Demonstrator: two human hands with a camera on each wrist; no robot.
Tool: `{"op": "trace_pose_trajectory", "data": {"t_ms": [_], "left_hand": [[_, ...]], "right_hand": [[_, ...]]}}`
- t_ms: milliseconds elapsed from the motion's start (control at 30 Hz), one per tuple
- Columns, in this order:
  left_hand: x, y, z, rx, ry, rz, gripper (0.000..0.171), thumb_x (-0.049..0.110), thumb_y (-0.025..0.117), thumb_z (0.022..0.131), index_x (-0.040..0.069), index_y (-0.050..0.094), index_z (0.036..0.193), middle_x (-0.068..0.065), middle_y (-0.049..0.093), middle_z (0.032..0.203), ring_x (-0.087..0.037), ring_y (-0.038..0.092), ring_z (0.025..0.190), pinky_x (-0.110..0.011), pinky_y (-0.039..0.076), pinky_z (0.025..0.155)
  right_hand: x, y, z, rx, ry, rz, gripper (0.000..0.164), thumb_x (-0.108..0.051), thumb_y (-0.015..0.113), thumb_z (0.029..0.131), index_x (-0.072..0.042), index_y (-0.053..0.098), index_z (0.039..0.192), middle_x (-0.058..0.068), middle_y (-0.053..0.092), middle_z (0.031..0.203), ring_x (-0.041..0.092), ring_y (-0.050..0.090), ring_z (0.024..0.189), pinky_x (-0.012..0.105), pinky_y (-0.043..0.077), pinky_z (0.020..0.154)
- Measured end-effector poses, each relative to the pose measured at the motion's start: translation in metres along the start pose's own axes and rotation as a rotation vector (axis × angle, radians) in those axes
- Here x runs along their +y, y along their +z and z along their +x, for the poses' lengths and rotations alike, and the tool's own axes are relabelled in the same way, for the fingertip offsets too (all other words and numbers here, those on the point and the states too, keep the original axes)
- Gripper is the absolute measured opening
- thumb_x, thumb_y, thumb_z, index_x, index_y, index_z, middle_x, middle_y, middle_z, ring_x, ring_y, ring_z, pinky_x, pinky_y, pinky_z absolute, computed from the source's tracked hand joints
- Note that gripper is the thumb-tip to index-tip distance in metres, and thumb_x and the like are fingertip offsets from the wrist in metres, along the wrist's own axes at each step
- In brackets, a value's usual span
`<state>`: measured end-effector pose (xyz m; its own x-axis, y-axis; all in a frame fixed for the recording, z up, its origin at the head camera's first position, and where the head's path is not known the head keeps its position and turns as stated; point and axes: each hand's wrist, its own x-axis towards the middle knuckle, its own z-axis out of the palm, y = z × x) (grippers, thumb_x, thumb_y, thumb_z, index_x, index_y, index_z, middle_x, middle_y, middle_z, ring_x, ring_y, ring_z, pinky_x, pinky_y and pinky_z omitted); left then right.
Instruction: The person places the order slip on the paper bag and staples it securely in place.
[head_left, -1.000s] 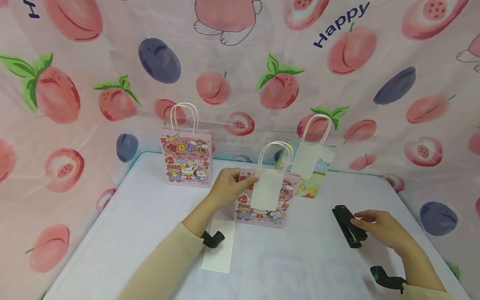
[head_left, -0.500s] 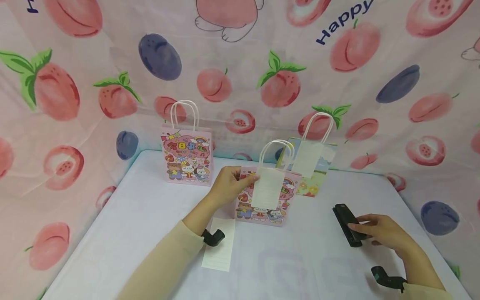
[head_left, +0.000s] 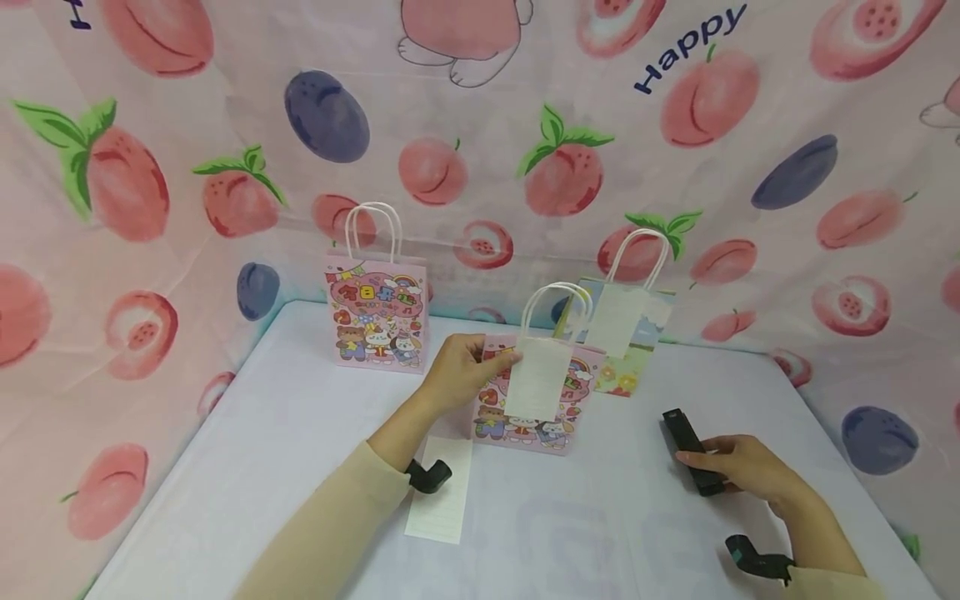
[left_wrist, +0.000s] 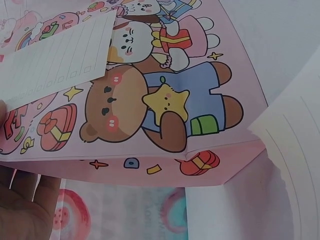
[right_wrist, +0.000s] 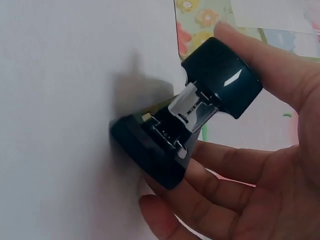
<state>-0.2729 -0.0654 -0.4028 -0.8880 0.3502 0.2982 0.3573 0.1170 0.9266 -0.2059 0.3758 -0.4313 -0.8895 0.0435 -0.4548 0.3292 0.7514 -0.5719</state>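
Note:
My left hand (head_left: 461, 373) grips the left edge of a pink paper gift bag (head_left: 491, 429) printed with cartoon animals. Its thumb presses a lined white paper slip (head_left: 538, 379) against the bag's front, near the white handles. In the left wrist view the slip (left_wrist: 55, 62) shows ruled lines and small boxes beside a printed bear. My right hand (head_left: 738, 471) holds a black stapler (head_left: 684, 442), thumb on top and fingers underneath. From the right wrist the stapler (right_wrist: 165, 135) appears end-on, its two arms apart and the metal parts between them visible.
Another pink gift bag (head_left: 375, 312) stands at the back left. Behind the held bag, a blue-and-green gift bag (head_left: 618, 379) carries a white slip (head_left: 613, 321). One more lined slip (head_left: 438, 512) lies on the white table (head_left: 300, 433) under the left wrist. A fruit-print cloth (head_left: 495, 108) hangs behind.
My right thumb has slid forward along the stapler, and the fingers have closed further around it. The left hand, bag and slip have stayed in place; the head view has shifted slightly.

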Motion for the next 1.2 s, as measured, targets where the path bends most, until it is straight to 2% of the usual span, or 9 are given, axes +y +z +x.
{"op": "trace_pose_trajectory", "data": {"t_ms": [200, 333, 433, 600, 700, 833, 1000, 1067, 1200], "left_hand": [[-0.001, 0.002, 0.001, 0.002, 0.006, 0.012, 0.032, 0.027, 0.074, 0.097, 0.003, 0.073, 0.077, -0.008, 0.063, 0.059, -0.010, 0.049, 0.051, -0.022, 0.037, 0.047], [-0.003, 0.002, 0.002, 0.004, 0.008, 0.019, 0.036, 0.028, 0.075, 0.097, 0.002, 0.068, 0.072, -0.002, 0.056, 0.056, -0.009, 0.045, 0.050, -0.022, 0.035, 0.046], [-0.003, 0.001, 0.002, 0.002, 0.003, 0.010, 0.034, 0.029, 0.075, 0.097, 0.004, 0.071, 0.075, -0.003, 0.062, 0.059, -0.010, 0.049, 0.051, -0.022, 0.038, 0.047], [-0.004, 0.000, 0.001, 0.000, -0.010, -0.003, 0.033, 0.030, 0.075, 0.097, 0.004, 0.072, 0.077, -0.009, 0.068, 0.063, -0.012, 0.054, 0.052, -0.022, 0.041, 0.047], [-0.003, -0.001, 0.001, 0.005, -0.013, -0.003, 0.034, 0.030, 0.075, 0.097, 0.004, 0.072, 0.077, -0.010, 0.068, 0.064, -0.012, 0.054, 0.053, -0.022, 0.042, 0.048], [-0.003, 0.000, 0.001, 0.007, -0.012, -0.002, 0.032, 0.030, 0.075, 0.097, 0.004, 0.073, 0.078, -0.008, 0.069, 0.064, -0.012, 0.056, 0.054, -0.022, 0.044, 0.049], [-0.002, 0.000, 0.001, 0.012, 0.001, 0.016, 0.035, 0.029, 0.075, 0.097, 0.004, 0.069, 0.074, 0.000, 0.056, 0.056, -0.010, 0.046, 0.051, -0.022, 0.036, 0.047], [-0.001, 0.000, 0.001, 0.013, 0.004, 0.017, 0.035, 0.029, 0.075, 0.097, 0.004, 0.069, 0.074, 0.001, 0.053, 0.055, -0.010, 0.044, 0.051, -0.022, 0.034, 0.047], [-0.001, 0.000, 0.001, 0.009, -0.003, 0.007, 0.033, 0.028, 0.075, 0.097, 0.003, 0.071, 0.076, -0.002, 0.057, 0.057, -0.010, 0.046, 0.051, -0.023, 0.037, 0.048]], "right_hand": [[0.000, 0.007, -0.003, -0.001, -0.050, 0.093, 0.086, -0.049, 0.069, 0.097, 0.015, 0.041, 0.147, 0.035, 0.052, 0.144, 0.023, 0.064, 0.111, 0.042, 0.059, 0.092], [-0.007, 0.012, -0.007, -0.016, -0.147, 0.210, 0.078, -0.035, 0.068, 0.101, 0.015, 0.034, 0.149, 0.025, 0.062, 0.128, 0.015, 0.064, 0.105, 0.033, 0.058, 0.089], [-0.018, 0.014, -0.010, -0.012, -0.223, 0.302, 0.071, -0.026, 0.068, 0.101, 0.012, 0.032, 0.149, 0.010, 0.064, 0.121, 0.010, 0.065, 0.102, 0.024, 0.054, 0.087], [-0.041, 0.016, -0.018, 0.031, -0.382, 0.448, 0.056, -0.012, 0.067, 0.099, 0.005, 0.036, 0.142, -0.002, 0.064, 0.121, 0.005, 0.067, 0.107, 0.017, 0.051, 0.089], [-0.055, 0.018, -0.024, 0.049, -0.478, 0.526, 0.059, -0.005, 0.067, 0.098, 0.000, 0.034, 0.147, -0.006, 0.064, 0.122, 0.006, 0.068, 0.109, 0.015, 0.051, 0.091], [-0.072, 0.021, -0.034, 0.077, -0.590, 0.626, 0.064, 0.006, 0.067, 0.094, -0.007, 0.037, 0.149, -0.005, 0.064, 0.124, 0.009, 0.071, 0.107, 0.017, 0.053, 0.093], [-0.094, 0.024, -0.046, 0.128, -0.671, 0.652, 0.066, 0.010, 0.068, 0.092, -0.016, 0.043, 0.147, -0.003, 0.061, 0.131, 0.009, 0.065, 0.116, 0.018, 0.051, 0.095], [-0.103, 0.025, -0.050, 0.147, -0.702, 0.656, 0.066, 0.011, 0.068, 0.091, -0.015, 0.043, 0.146, -0.003, 0.062, 0.131, 0.009, 0.063, 0.119, 0.018, 0.051, 0.096], [-0.117, 0.027, -0.057, 0.179, -0.784, 0.700, 0.063, 0.019, 0.067, 0.086, -0.009, 0.047, 0.140, 0.000, 0.065, 0.122, 0.012, 0.066, 0.111, 0.020, 0.054, 0.094]]}}
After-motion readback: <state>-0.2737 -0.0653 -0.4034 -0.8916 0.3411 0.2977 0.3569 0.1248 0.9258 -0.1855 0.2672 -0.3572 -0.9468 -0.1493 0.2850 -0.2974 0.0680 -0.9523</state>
